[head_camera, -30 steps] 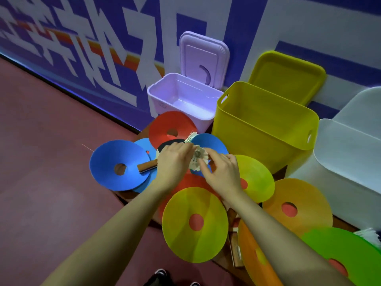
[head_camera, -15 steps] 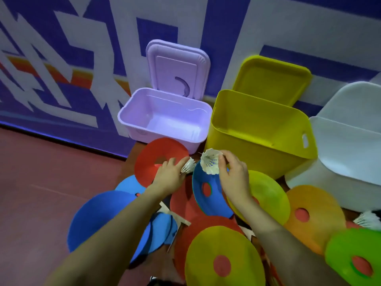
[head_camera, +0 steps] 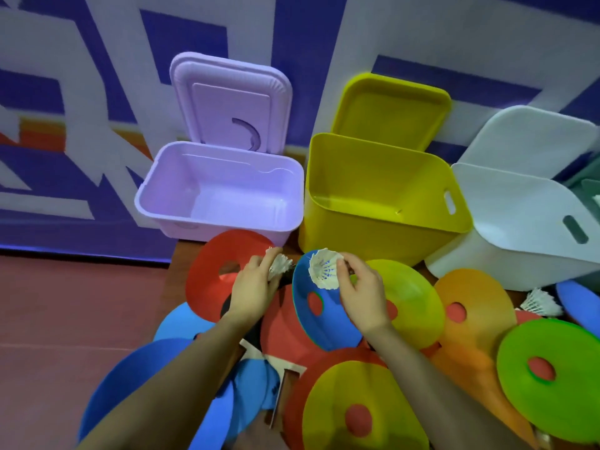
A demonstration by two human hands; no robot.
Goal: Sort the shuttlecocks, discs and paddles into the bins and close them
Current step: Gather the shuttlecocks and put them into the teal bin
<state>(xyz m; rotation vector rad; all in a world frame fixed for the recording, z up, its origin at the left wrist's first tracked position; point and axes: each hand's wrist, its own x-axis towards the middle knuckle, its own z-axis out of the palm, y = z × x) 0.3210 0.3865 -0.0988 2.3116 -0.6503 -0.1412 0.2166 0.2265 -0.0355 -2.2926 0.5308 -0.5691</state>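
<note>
My right hand [head_camera: 360, 292] pinches a white shuttlecock [head_camera: 323, 269], its open skirt facing me, just in front of the yellow bin [head_camera: 383, 219]. My left hand [head_camera: 255, 287] grips a second shuttlecock [head_camera: 279, 266] over a red disc [head_camera: 211, 271]. The lilac bin [head_camera: 214, 196] stands open and bare inside, directly beyond my left hand. Several coloured discs lie under my arms, among them a blue disc [head_camera: 324, 316]. A third shuttlecock [head_camera: 540, 302] lies at the right by the white bin [head_camera: 519, 241]. Paddle parts [head_camera: 276, 365] show between the discs.
All three bins stand open against the patterned wall, their lids leaning behind them: lilac lid [head_camera: 227, 102], yellow lid [head_camera: 393, 112]. A green disc [head_camera: 552, 368] and an orange disc [head_camera: 474, 306] lie at the right. Red floor [head_camera: 65, 319] stretches to the left.
Both hands lifted off the pile, each with a shuttlecock, and moved toward the bins. My view swung up and closer to the bins.
</note>
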